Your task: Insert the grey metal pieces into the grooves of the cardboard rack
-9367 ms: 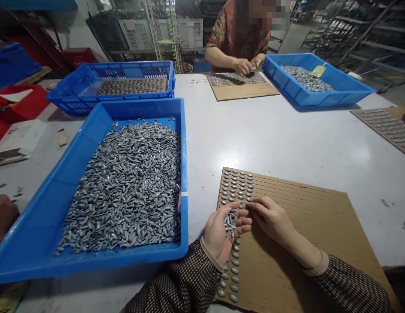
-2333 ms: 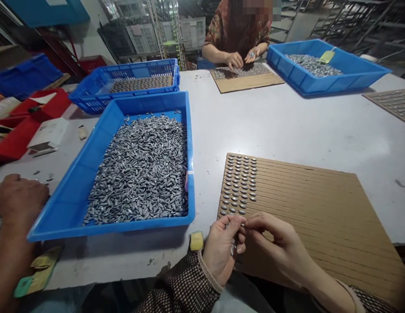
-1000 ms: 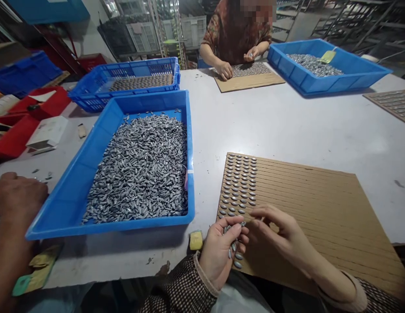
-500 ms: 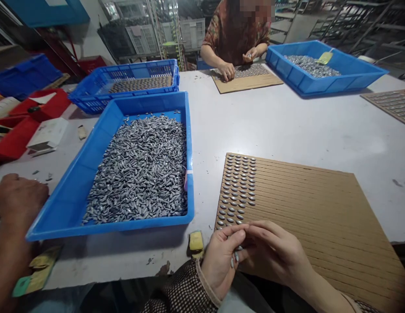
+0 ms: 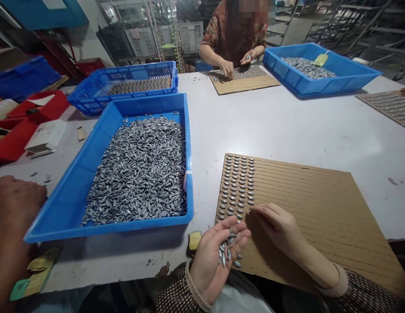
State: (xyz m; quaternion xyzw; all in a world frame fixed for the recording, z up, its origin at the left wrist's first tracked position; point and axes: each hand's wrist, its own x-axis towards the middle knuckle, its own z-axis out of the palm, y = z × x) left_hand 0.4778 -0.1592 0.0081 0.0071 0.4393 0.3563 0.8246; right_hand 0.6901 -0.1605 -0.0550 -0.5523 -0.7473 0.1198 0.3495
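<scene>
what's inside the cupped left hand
A small handful of grey, seed-shaped metal pieces lies in the open palm of the left hand. The curled fingers cover some of them, so their number cannot be told.

Left hand [image 5: 212, 254]: palm up, fingers loosely cupped, checked sleeve at the wrist.
Right hand [image 5: 278, 226]: palm down, fingertips pinched together, forearm angled inward.
</scene>
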